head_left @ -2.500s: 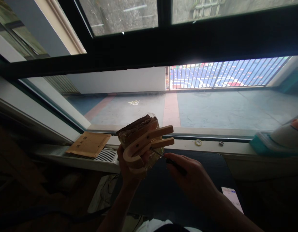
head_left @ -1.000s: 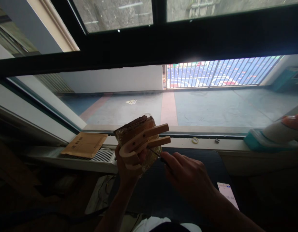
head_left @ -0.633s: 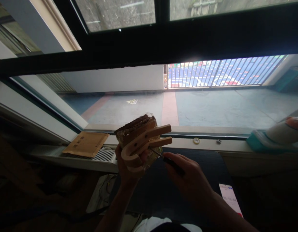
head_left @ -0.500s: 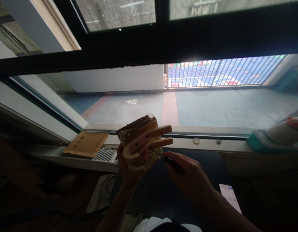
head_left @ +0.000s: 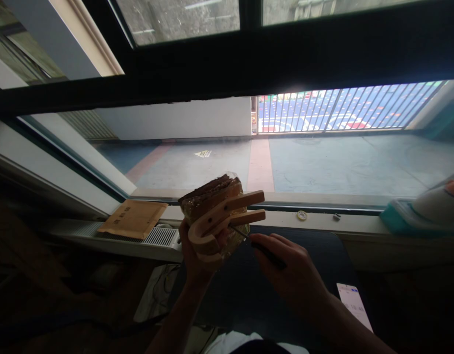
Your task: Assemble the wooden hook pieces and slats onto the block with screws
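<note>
My left hand (head_left: pixel 195 270) is closed around a pale wooden hook-shaped piece (head_left: pixel 203 233) and a brownish block in clear plastic wrap (head_left: pixel 208 194) behind it. The wooden piece curves at its lower left, has two straight prongs pointing right, and shows two dark holes. My right hand (head_left: pixel 289 258) grips the dark handle of a screwdriver (head_left: pixel 269 254). Its thin metal shaft points up and left to the wooden piece, near the lower prong. Whether the tip sits in a screw or hole cannot be made out. Both hands are above a dark table (head_left: pixel 227 307).
A phone (head_left: pixel 354 306) lies at the table's right edge. A brown padded envelope (head_left: pixel 133 220) rests on the white radiator (head_left: pixel 168 241). On the sill are a small tape roll (head_left: pixel 301 216), a small grey object (head_left: pixel 336 217) and a turquoise container (head_left: pixel 402 216). The window stands just ahead.
The view has shifted slightly. The screwdriver handle has turned a little in my right hand, and its shaft still meets the wooden piece. My left hand keeps its hold.
</note>
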Action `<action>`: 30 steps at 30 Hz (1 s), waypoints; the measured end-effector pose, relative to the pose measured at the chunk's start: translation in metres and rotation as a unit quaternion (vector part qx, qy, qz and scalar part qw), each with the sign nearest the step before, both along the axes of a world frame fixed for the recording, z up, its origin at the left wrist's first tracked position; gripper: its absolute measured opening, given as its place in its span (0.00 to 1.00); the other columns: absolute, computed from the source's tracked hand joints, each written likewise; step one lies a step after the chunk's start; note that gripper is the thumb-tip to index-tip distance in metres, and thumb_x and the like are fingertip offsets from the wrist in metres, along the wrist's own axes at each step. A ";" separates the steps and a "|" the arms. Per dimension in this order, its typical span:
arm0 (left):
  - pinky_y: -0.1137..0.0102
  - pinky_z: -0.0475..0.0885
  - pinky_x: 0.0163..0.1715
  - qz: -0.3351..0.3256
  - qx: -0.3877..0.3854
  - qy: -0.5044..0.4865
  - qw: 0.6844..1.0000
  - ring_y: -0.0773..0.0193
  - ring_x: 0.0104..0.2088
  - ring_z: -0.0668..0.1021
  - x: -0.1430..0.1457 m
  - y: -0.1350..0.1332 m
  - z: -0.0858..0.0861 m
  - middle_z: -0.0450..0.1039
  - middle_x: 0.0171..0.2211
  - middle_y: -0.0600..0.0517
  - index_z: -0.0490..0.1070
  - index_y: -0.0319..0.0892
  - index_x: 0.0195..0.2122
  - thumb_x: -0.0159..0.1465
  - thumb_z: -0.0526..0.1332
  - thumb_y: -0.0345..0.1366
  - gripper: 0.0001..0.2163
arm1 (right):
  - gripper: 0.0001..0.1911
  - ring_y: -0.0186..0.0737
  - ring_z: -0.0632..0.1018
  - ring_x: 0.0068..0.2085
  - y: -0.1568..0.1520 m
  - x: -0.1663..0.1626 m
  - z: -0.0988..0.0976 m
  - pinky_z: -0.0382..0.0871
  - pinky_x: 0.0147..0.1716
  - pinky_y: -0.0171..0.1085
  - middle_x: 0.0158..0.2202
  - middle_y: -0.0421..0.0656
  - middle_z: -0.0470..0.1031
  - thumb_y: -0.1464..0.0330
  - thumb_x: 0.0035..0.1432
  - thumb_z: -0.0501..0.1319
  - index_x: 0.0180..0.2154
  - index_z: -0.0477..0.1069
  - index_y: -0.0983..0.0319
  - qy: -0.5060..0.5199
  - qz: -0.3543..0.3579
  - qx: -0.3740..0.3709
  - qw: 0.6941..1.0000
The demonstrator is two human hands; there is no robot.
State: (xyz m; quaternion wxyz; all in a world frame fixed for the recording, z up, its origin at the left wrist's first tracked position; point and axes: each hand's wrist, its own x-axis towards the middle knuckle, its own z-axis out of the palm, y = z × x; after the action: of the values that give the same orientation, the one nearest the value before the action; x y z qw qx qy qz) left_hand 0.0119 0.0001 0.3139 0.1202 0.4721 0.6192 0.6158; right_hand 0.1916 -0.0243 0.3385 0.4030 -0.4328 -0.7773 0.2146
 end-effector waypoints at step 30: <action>0.65 0.73 0.38 -0.007 0.002 -0.071 0.997 0.56 0.40 0.75 0.008 0.005 0.001 0.72 0.42 0.47 0.63 0.40 0.49 0.41 0.71 0.36 0.33 | 0.15 0.30 0.69 0.23 0.004 0.009 0.016 0.57 0.21 0.29 0.26 0.40 0.72 0.75 0.57 0.55 0.45 0.71 0.60 -0.194 -0.022 0.142 0.971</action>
State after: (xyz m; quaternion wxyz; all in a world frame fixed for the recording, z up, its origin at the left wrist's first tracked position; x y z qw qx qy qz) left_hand 0.0198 0.0055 0.3154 0.1671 0.4319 0.6048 0.6479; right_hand 0.2010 -0.0199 0.3542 0.3068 -0.4216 -0.8533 0.0056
